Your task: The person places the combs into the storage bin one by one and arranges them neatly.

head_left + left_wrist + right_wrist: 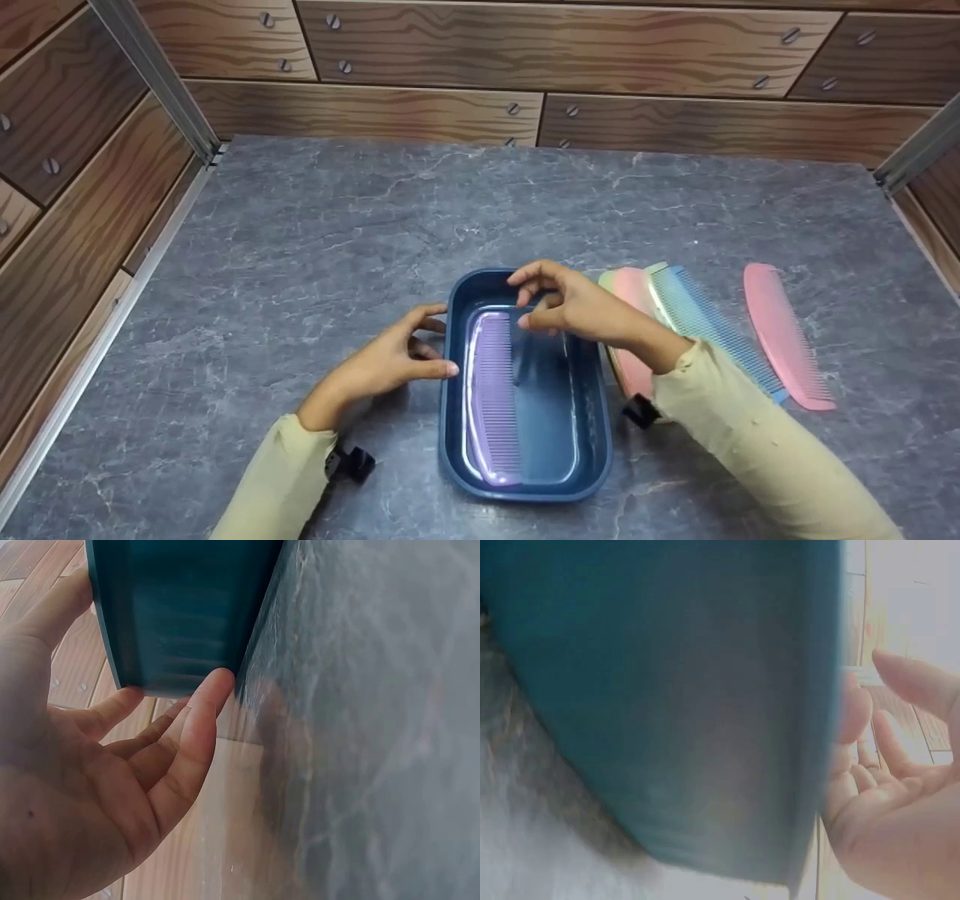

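A purple comb (495, 397) lies lengthwise along the left side inside a dark blue rectangular tub (525, 491), its teeth facing right. My left hand (390, 360) is at the tub's left wall, with the thumb tip at the rim and the other fingers against the outside. In the left wrist view those fingers (199, 716) are loosely bent by the tub's wall (172, 607). Over the far end of the tub, my right hand (574, 304) hovers with loosely bent fingers and nothing between them. The right wrist view shows this hand (892, 787) beyond the tub's rim, partly hidden.
Right of the tub, several combs overlap on the grey marbled table (337, 202), among them a pink comb (636, 367) and a blue comb (720, 330). The right forearm covers part of them. Another pink comb (784, 337) lies apart, farther right. Wood-patterned walls enclose the table.
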The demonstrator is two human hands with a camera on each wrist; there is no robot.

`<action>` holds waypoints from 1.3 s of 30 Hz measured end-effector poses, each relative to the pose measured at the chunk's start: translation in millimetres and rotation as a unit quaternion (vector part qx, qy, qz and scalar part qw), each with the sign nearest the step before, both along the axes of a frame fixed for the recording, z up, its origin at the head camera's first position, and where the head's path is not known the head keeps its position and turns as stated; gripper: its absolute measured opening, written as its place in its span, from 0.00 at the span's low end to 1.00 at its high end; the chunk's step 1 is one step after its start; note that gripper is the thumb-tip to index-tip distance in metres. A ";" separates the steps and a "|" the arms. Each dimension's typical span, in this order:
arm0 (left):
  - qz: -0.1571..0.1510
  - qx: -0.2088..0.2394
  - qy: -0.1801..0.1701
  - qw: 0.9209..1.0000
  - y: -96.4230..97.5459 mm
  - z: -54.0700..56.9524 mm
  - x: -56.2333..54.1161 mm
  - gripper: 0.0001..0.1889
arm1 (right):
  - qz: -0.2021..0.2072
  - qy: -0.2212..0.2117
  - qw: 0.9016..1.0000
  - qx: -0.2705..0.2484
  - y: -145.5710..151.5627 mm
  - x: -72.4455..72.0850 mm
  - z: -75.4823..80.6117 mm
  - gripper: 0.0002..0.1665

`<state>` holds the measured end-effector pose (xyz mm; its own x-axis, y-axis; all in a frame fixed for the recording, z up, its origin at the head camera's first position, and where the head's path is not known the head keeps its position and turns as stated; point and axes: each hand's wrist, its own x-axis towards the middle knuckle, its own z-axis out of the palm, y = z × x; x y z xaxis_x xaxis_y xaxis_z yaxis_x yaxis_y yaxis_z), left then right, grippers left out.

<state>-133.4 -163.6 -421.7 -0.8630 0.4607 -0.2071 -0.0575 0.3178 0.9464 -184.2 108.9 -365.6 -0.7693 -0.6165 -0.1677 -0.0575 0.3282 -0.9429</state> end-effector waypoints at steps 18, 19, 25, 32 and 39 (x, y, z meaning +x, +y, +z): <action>-0.007 0.007 0.003 1.000 0.3 0.0 -0.8 0.46 | 0.004 0.076 0.997 -0.003 57.0 -11.5 24.9 0.30; -0.007 0.006 0.004 1.000 0.2 -0.2 -0.8 0.46 | 0.002 0.081 0.997 -0.004 61.0 -12.7 25.7 0.29; -0.003 0.004 0.001 1.000 0.6 -0.3 -0.4 0.46 | -0.021 0.097 0.995 0.004 87.1 -19.5 29.2 0.28; -0.001 0.001 0.001 1.000 0.0 -0.2 -0.4 0.46 | -0.051 0.075 0.996 0.018 108.8 -27.0 24.5 0.26; -0.001 -0.005 0.003 1.000 0.0 0.3 0.4 0.45 | -0.063 0.072 0.994 0.058 121.9 -33.5 12.0 0.30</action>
